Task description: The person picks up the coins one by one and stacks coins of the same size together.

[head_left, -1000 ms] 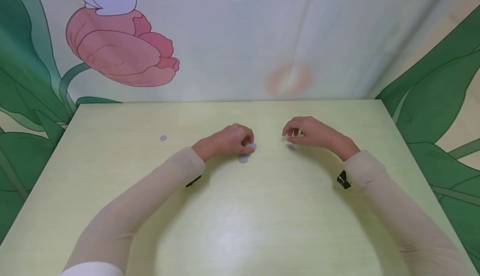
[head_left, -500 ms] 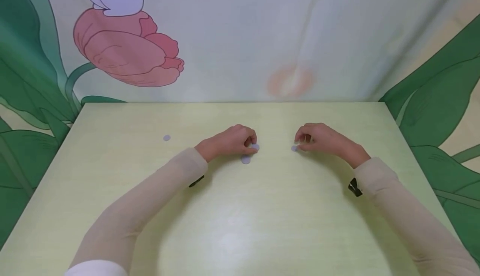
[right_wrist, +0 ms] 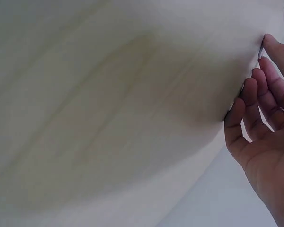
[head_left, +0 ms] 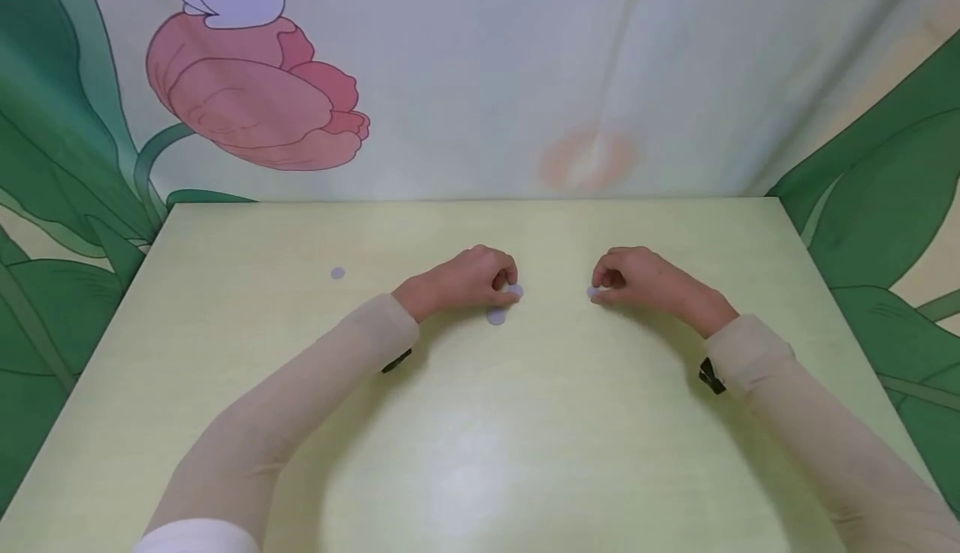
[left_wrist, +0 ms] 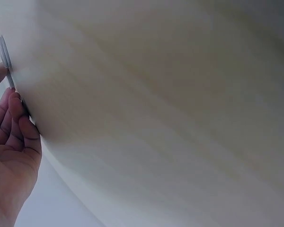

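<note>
Toward the back of the table, my left hand [head_left: 467,280] pinches a flat, pale lilac disc [head_left: 515,290] between thumb and fingers. Just in front of that hand another similar disc [head_left: 496,318] lies flat on the table. Across a gap to the right, the thumb and fingers of my right hand [head_left: 645,278] close on the edge of a further disc [head_left: 592,292], which is mostly covered. In the right wrist view only a thin edge of this disc [right_wrist: 261,51] shows, and the other fingertips rest at the tabletop.
A lone lilac disc [head_left: 337,273] lies on the pale wooden table [head_left: 465,419], left of my left hand. Behind the table's back edge hangs a curtain [head_left: 450,77] printed with a pink flower and green leaves.
My right hand came down from above its disc, shifted slightly right, and its thumb and fingers closed on the disc. My left hand keeps its pinch; the view shifted slightly.
</note>
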The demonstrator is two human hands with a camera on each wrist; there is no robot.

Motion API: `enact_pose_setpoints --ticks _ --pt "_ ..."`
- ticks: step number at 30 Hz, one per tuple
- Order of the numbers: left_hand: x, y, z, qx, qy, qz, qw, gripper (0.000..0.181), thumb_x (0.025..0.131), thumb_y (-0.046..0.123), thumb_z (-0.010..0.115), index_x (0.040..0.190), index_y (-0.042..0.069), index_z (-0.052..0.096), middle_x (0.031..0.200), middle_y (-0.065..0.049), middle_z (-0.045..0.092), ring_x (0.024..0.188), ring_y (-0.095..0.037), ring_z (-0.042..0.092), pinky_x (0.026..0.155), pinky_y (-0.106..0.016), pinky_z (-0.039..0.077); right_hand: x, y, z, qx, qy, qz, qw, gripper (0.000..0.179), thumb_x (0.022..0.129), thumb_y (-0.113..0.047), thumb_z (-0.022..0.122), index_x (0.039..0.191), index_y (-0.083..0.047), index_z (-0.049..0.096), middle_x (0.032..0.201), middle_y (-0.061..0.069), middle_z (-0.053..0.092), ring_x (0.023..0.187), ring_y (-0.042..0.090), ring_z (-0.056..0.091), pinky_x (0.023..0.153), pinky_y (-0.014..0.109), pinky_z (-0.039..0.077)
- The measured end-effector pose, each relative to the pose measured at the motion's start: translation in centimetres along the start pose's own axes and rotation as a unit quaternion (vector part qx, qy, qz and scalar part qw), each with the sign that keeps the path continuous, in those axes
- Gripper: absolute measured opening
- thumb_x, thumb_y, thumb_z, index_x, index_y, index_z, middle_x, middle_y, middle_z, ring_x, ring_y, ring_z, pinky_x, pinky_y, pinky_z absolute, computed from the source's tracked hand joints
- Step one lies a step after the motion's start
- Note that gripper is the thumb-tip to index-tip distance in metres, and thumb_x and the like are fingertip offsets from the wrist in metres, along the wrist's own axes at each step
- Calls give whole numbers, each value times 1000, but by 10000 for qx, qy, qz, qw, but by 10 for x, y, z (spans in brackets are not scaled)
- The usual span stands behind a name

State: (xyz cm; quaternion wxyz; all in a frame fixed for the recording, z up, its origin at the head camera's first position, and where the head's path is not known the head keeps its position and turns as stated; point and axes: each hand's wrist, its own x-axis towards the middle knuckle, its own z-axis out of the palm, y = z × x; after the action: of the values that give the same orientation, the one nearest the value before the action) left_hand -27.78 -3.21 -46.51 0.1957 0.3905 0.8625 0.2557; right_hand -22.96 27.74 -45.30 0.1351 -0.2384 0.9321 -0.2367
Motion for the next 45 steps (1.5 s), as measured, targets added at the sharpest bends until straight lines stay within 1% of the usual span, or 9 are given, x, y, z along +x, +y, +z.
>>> enact_pose_setpoints --ticks 6,9,13,20,28,35,45 --pt "1 -2 -1 -24 19 -6 10000 21 93 26 73 97 7 65 73 2 52 72 -12 49 70 -25 42 4 -2 -1 82 -141 174 9997 14 90 -19 77 95 -8 70 91 2 63 85 18 56 79 35 49" --pt "1 -1 -2 -21 31 5 10000 21 93 26 73 97 6 65 73 2 52 72 -12 49 70 -25 42 6 -3 0 45 -206 269 9994 16 90 -20 76 95 -8 68 90 2 61 84 19 54 79 35 48" --pt "1 0 -1 -26 4 -26 10000 22 94 26 73 97 6 65 74 1 52 73 -12 48 71 -25 41 6 -4 0 -37 -256 283 9993 16 90 -22 74 95 -8 66 90 2 58 83 19 53 78 35 47" --pt "1 2 -1 -24 1 -51 10000 21 94 26 73 97 6 65 74 1 52 72 -12 48 69 -25 40 5 -2 2 -211 -188 117 9995 14 90 -21 73 95 -10 65 90 1 58 82 17 53 77 34 47" --pt "0 4 -1 -34 -14 -67 10000 22 94 25 73 99 5 66 75 1 53 72 -12 48 70 -25 42 6 -1 2 -289 -112 -121 9994 15 90 -24 74 94 -12 66 88 -1 58 82 16 53 76 33 47" --pt "0 3 -1 -37 30 -37 10000 21 93 24 74 97 5 65 75 1 52 72 -12 48 69 -24 41 7 -3 2 -265 -31 -267 9993 16 88 -24 75 93 -12 66 89 -2 59 83 15 54 78 33 49" --pt "0 4 -2 -117 -2 -104 9999 21 93 23 73 97 5 65 74 1 52 72 -12 47 70 -25 41 8 -12 1 -197 76 -507 9985 16 88 -22 76 94 -11 67 90 -2 60 84 14 56 79 33 50"
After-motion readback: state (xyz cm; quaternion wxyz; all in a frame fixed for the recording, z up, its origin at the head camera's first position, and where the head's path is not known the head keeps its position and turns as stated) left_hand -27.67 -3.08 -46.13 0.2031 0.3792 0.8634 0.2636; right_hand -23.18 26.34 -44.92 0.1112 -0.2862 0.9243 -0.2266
